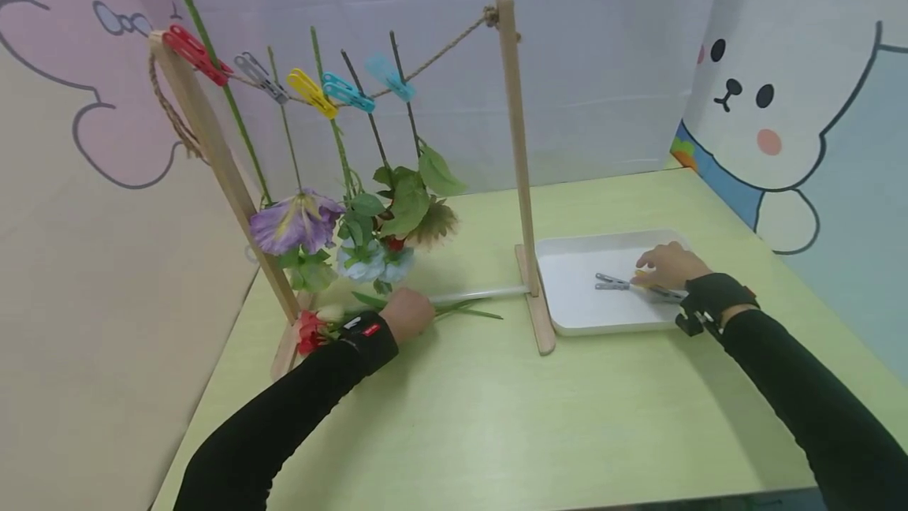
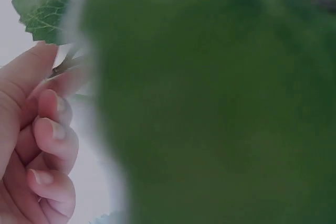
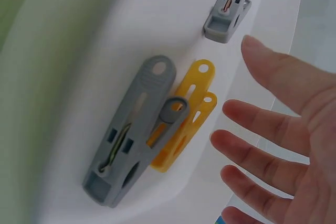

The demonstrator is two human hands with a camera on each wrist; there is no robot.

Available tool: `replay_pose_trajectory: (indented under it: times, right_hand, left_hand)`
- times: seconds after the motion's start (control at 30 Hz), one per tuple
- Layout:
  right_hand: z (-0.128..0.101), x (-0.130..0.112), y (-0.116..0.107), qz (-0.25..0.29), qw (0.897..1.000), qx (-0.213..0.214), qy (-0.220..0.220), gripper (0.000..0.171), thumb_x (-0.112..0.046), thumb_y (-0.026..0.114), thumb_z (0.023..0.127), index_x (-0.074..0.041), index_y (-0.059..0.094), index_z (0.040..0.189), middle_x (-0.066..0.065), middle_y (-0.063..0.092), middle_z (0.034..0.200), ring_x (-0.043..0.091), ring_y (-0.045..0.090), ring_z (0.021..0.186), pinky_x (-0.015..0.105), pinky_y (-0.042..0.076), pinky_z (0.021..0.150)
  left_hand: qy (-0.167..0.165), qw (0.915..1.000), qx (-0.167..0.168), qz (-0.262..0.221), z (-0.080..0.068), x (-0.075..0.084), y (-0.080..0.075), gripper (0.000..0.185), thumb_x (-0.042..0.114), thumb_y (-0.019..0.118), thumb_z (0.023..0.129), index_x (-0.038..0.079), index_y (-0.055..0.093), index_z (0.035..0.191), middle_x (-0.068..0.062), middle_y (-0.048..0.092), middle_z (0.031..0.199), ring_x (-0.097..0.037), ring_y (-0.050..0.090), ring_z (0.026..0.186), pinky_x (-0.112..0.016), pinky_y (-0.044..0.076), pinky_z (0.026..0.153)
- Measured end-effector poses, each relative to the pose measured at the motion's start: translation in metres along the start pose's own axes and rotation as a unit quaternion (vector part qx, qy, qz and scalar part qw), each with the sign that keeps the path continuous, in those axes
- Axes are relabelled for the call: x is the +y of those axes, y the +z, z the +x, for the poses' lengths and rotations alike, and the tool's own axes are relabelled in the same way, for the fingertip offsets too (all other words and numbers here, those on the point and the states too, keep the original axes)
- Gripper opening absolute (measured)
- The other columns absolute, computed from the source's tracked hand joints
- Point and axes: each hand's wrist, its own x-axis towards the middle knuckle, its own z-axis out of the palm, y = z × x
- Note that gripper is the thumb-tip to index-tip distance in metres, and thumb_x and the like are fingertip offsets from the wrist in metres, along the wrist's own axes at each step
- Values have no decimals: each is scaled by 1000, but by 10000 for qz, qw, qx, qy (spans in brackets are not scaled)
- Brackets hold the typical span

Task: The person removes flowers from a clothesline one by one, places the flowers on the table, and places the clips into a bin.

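My left hand [image 1: 407,314] is low by the base of the wooden stand and pinches a thin flower stem [image 2: 64,64] between thumb and forefinger. A large blurred green leaf [image 2: 210,103] covers most of the left wrist view. Beside that hand lie a red flower [image 1: 310,331] and a whitish bud [image 1: 331,312], with green stems [image 1: 475,311] reaching out to the right. Over the white tray [image 1: 567,320], my right hand [image 1: 670,265] has its fingers spread. Nearest to it are a yellow clothespin [image 3: 197,93], a grey clothespin [image 3: 131,129] partly over that one, and another grey clothespin [image 3: 223,19].
A wooden stand [image 1: 521,140] carries a sagging rope [image 1: 454,42]. Red [image 1: 197,54], grey [image 1: 261,77], yellow [image 1: 312,93] and blue clothespins [image 1: 347,91] hold flowers upside down on it, among them a purple flower [image 1: 298,223]. The pale green table [image 1: 539,416] extends in front.
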Motion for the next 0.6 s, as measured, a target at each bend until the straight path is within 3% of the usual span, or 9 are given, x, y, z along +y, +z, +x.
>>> replay_pose_trajectory:
  times: [0.03,0.07,0.4,0.6]
  right_hand:
    - [0,0,0,18,10000,-1,9,45,-35,62,85,4,63,108,26,61,104,46,49,99,53,41,78]
    - [0,-1,0,34,10000,2,14,45,-35,62,85,4,63,108,26,61,105,45,49,99,53,41,78]
    - [2,-3,1,77,10000,5,-37,44,-34,63,84,2,64,108,24,63,103,41,50,97,51,41,77]
    - [2,-4,1,124,9998,103,-91,43,-33,63,84,3,64,108,23,63,102,41,51,96,52,41,78]
  left_hand:
    - [-28,9999,-142,-17,-8,2,-26,30,21,76,71,15,52,54,2,60,61,-13,56,55,-30,46,51]
    - [7,10000,-70,-43,-13,2,-34,30,24,77,70,15,52,54,2,61,61,-13,57,55,-30,46,51]
    - [6,9995,-93,-315,-18,-2,-39,22,34,76,71,14,67,70,0,67,71,-16,63,63,-32,50,59]
    - [3,9989,-131,-444,-21,-4,-38,22,36,74,73,15,67,72,0,67,72,-15,62,65,-31,50,62]
